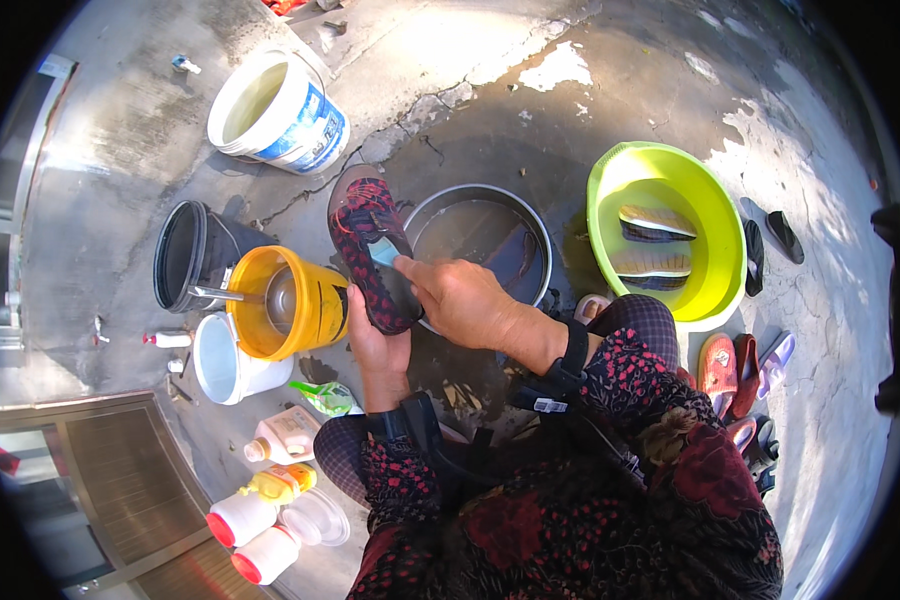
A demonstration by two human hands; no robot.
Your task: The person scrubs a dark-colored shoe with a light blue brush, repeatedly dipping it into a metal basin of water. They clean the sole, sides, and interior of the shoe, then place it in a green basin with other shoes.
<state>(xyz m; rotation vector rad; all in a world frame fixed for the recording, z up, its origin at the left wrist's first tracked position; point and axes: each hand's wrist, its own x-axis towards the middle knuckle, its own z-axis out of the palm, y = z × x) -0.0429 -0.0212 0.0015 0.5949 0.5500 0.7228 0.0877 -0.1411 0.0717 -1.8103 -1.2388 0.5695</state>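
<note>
My left hand (379, 341) grips the heel end of a dark shoe with a red pattern (367, 217), its toe pointing away from me. In my right hand (469, 296) is a light blue brush (382, 251), or a similar scrubbing tool, pressed into the shoe's opening; its working end is hidden inside. Just beyond and right of the shoe sits a round metal basin (487, 187) of murky water. A dark shape lies in that water, perhaps another shoe, though I cannot tell.
Left stand a white bucket (322, 127), a black bucket (214, 225), a yellow bucket (319, 300) holding a metal ladle, and a pale bucket (255, 375). Bottles (289, 435) crowd the near left. A lime-green tub (720, 217) with two shoes is right, slippers (720, 367) beside it.
</note>
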